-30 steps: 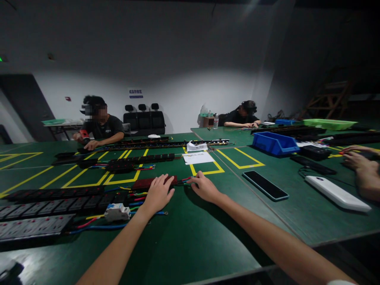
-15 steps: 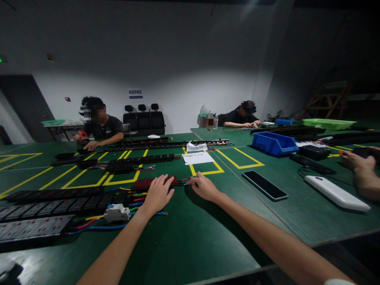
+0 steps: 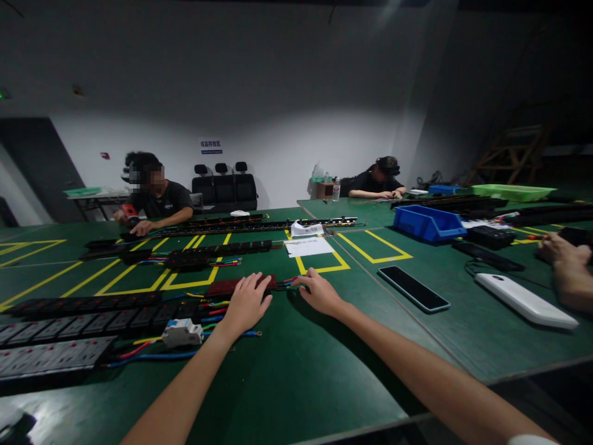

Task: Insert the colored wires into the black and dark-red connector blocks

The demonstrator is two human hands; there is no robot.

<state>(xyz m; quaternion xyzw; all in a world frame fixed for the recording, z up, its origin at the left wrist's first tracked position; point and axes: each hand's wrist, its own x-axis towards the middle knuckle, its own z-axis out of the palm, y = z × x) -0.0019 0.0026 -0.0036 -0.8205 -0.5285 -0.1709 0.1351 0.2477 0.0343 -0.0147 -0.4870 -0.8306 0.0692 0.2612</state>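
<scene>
My left hand [image 3: 249, 303] lies with outstretched fingers over a dark red bar-shaped housing [image 3: 222, 287] on the green table. Thin coloured wires [image 3: 283, 285] leave the housing's right end. At their tips, the bent fingers of my right hand [image 3: 319, 292] are closed, partly hiding the wire ends. To the left lie several black socket strips [image 3: 55, 358] with red, blue, yellow and green leads. A white circuit breaker [image 3: 182, 332] sits among those leads, left of my left forearm.
White paper [image 3: 309, 246] lies beyond my hands. On the right are a phone [image 3: 414, 289], a white power bank [image 3: 525, 301], a blue bin [image 3: 428, 224] and another person's hand [image 3: 567, 259]. Two people [image 3: 160, 191] work across the table, one with a red tool [image 3: 131, 214].
My hands stay almost in place at the housing and its wires. The fingers of my right hand shift slightly. The other person's hand at the right edge moves a little.
</scene>
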